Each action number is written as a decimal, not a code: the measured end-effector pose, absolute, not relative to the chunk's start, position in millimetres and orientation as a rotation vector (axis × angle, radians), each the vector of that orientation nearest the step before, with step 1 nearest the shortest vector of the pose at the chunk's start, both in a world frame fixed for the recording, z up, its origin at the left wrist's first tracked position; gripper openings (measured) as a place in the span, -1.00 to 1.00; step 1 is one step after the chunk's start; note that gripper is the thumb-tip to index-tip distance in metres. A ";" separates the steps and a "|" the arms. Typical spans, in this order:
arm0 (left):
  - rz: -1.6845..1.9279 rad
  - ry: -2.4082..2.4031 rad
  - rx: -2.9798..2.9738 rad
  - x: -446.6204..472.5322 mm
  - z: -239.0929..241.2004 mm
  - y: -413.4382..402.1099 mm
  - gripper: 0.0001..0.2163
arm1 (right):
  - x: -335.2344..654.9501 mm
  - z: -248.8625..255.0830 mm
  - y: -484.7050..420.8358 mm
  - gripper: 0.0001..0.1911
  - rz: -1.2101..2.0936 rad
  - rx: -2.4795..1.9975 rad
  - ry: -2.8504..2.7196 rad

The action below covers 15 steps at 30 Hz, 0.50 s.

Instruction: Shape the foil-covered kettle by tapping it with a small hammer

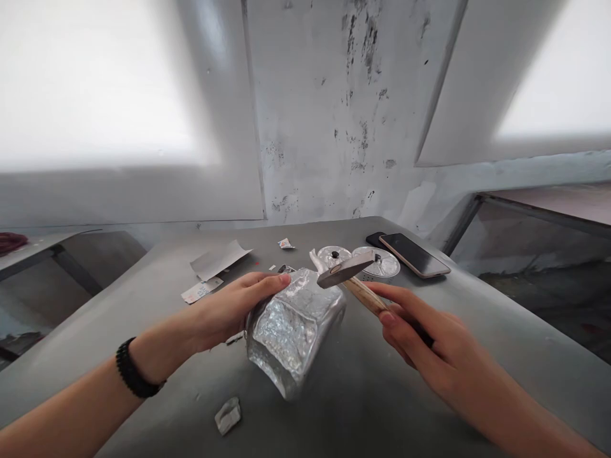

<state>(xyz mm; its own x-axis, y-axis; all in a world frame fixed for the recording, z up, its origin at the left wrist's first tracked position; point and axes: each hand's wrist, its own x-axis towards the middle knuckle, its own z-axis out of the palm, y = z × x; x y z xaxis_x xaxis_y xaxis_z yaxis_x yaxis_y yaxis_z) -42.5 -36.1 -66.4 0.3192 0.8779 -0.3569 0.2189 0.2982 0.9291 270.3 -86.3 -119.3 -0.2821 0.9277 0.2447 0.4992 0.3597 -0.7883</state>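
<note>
My left hand point(243, 305) grips the far left side of a dented, silvery metal vessel point(291, 327) shaped like a teapot body, tilted on the table. Its thumb lies over the upper edge, while the other fingers are mostly hidden behind. A spout-like piece point(315, 259) shows at the vessel's far end. Closed round a wooden handle, my right hand point(420, 327) holds a hammer point(346, 270). The hammer's metal head is over the vessel's far right part; whether it touches the surface I cannot tell.
Two round metal lids point(377, 262) with black knobs lie beyond the hammer. A phone point(414, 254) rests at the back right, partly on another dark phone. Paper pieces point(219, 259) lie at the back left, and a crumpled metal scrap point(228, 416) near the front of the grey table point(157, 388).
</note>
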 end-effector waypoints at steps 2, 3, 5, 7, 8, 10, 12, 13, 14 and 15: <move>0.622 1.181 1.196 -38.1 -64.2 -40.1 -0.56 | 270.3 -117.3 -89.2 -0.54 0.766 -1.206 -1.912; 0.626 1.173 1.195 -35.6 -62.4 -42.4 -0.57 | 270.5 -116.2 -91.1 -0.57 0.755 -1.187 -1.903; 0.628 1.154 1.230 -31.8 -58.1 -46.9 -0.59 | 271.1 -114.1 -95.2 -0.62 0.708 -1.144 -1.865; 0.615 1.146 1.336 -30.9 -53.5 -50.5 -0.60 | 272.3 -112.7 -99.3 -0.67 0.640 -1.102 -1.819; 0.605 1.149 1.411 -31.5 -51.1 -51.7 -0.61 | 272.9 -112.3 -101.1 -0.69 0.605 -1.089 -1.806; 0.570 1.157 1.551 -34.5 -46.6 -52.9 -0.63 | 274.1 -111.9 -103.6 -0.71 0.551 -1.087 -1.802; 0.522 1.143 1.629 -38.4 -43.0 -52.4 -0.64 | 274.5 -111.3 -104.0 -0.71 0.522 -1.106 -1.785; 0.501 1.131 1.648 -40.3 -41.8 -51.7 -0.65 | 274.4 -110.8 -103.4 -0.71 0.519 -1.115 -1.764; 0.484 1.124 1.661 -42.0 -40.8 -50.8 -0.65 | 274.0 -110.3 -102.2 -0.70 0.526 -1.125 -1.735; 0.474 1.121 1.675 -43.5 -40.2 -49.7 -0.65 | 273.6 -109.8 -100.5 -0.68 0.543 -1.139 -1.712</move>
<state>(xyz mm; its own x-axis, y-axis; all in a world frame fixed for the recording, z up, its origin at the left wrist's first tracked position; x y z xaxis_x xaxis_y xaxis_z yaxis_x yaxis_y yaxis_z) -43.5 -49.7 -40.2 0.4887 0.8490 -0.2009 0.4469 -0.0458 0.8934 273.6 -100.5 -109.8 -0.0897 0.8754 0.4750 0.4415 0.4625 -0.7689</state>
